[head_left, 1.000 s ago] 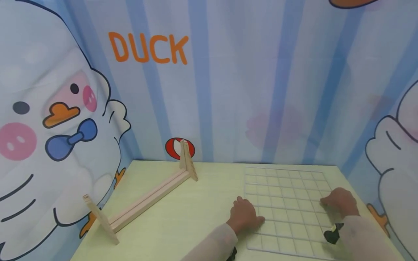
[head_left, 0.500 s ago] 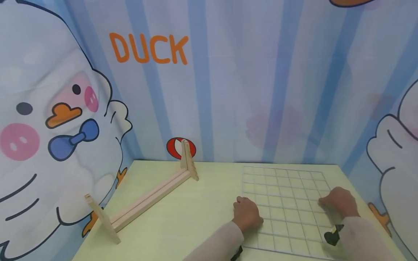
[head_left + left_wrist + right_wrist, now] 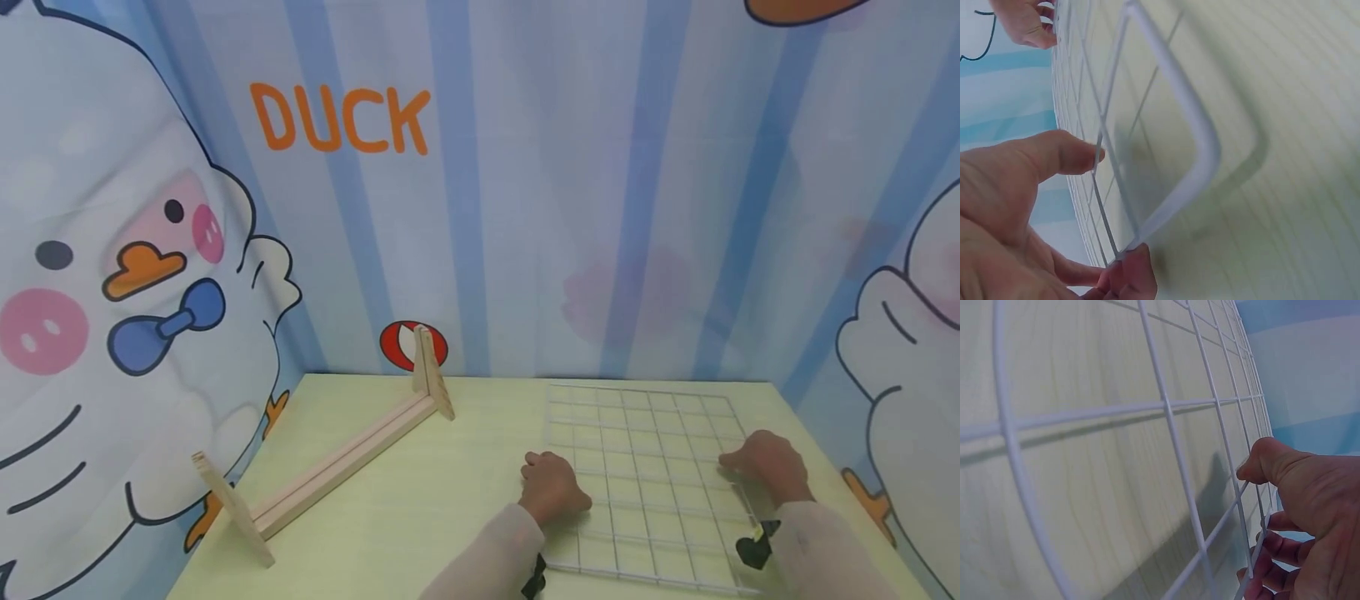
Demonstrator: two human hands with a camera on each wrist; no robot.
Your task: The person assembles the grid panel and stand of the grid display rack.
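Observation:
A white wire grid panel (image 3: 1166, 405) is held flat, low over the pale table, by both hands at its side edges. My left hand (image 3: 553, 490) grips the left edge. In the left wrist view its thumb lies on the upper side, its fingers curl under the rim, and the panel's rounded corner (image 3: 1209, 149) casts a shadow on the tabletop. On the opposite edge my right hand (image 3: 768, 467) pinches the wires, thumb above and fingers curled beneath in the right wrist view.
A wooden stand (image 3: 345, 468), a long grooved bar between two upright end pieces, stands diagonally on the table (image 3: 420, 517) at the left. Behind the table hangs a striped blue curtain (image 3: 510, 208) printed with ducks.
Both hands and the grid panel have shifted slightly to the left. The wooden stand stays where it was on the table.

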